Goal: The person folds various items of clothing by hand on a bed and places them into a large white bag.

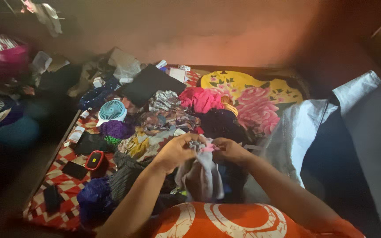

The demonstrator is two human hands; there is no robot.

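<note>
My left hand (175, 150) and my right hand (229, 150) both grip the top of a small grey garment (201, 175) with a pink bit at its upper edge. The garment hangs down between my forearms, above my orange-and-white shirt. Right behind my hands lies a heap of mixed clothes (168, 119) spread over a bed with a red-and-white checked sheet (67, 183).
A small teal-and-white fan (112, 110), a red-cased phone (94, 160), dark flat items and a black laptop-like slab (148, 83) lie on the bed's left. A yellow pillow with pink flowers (254, 97) sits at the back. A large open grey woven bag (331, 136) stands at right.
</note>
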